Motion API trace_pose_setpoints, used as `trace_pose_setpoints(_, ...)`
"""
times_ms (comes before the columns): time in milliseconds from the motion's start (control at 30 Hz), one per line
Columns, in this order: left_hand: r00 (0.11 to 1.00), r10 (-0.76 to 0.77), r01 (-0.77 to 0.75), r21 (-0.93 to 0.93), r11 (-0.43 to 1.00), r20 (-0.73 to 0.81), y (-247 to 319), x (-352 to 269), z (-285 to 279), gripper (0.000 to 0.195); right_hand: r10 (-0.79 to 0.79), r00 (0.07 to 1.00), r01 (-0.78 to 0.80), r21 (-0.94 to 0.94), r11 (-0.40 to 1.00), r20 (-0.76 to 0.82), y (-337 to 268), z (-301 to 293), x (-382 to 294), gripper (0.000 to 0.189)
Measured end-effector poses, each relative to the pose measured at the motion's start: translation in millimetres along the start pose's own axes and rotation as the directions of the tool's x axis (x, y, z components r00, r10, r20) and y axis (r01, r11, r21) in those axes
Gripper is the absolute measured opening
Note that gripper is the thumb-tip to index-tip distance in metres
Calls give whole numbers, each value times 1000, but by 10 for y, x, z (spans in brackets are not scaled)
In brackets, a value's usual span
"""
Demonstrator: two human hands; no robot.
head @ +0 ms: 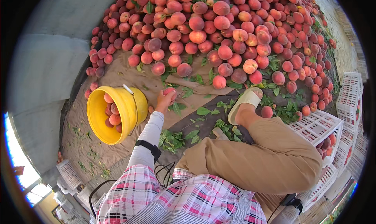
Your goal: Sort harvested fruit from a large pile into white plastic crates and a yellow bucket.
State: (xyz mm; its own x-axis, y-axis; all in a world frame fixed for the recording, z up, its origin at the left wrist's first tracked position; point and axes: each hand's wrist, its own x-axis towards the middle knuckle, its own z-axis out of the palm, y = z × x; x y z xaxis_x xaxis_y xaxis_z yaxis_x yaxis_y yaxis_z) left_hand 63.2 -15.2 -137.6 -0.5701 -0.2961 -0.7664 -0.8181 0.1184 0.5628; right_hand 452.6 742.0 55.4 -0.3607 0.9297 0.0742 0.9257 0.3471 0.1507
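Observation:
My left hand is closed around a peach, just right of a yellow plastic bucket. The bucket lies tipped with its mouth towards the lower left, several peaches inside it and its wire handle hanging on the near side. A large heap of peaches spreads beyond my hand. My right hand is out of view; only that forearm, with a black strap, shows at the lower right beside the crates.
Green leaves are scattered over the brown ground sheet. White plastic crates holding peaches stand at the right. My sandalled foot rests at the heap's edge. A grey wall rises at the left; black cables lie near my waist.

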Motion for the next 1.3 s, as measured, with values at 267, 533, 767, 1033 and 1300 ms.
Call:
trace_pose_setpoints(267, 842, 448, -241, -533, 811, 302, 807, -58, 884, 65, -136, 987, 146, 125, 981, -89, -690, -195, 191, 75)
trace_pose_setpoints(533, 795, 538, -602, 257, 756, 280, 1059, 490, 1650, 66, -311, 942, 335, 356, 872, -123, -1520, -516, -377, 59)
trace_pose_setpoints(767, 641, 760, -759, 238, 606, 109, 617, 275, 1360, 51, -395, 904, 426, 395, 814, -161, -1626, -619, -651, 46)
trace_pose_setpoints(1033, 772, 576, -633, 406, 660, 268, 391, -400, 777, 27, -490, 837, 523, 621, 584, -245, -2298, -573, -923, 33)
trace_pose_setpoints(1300, 127, 765, -874, 437, -215, 631, 687, -384, 2613, 53, -636, 768, 489, 711, 505, -77, -2813, -439, -1325, 39)
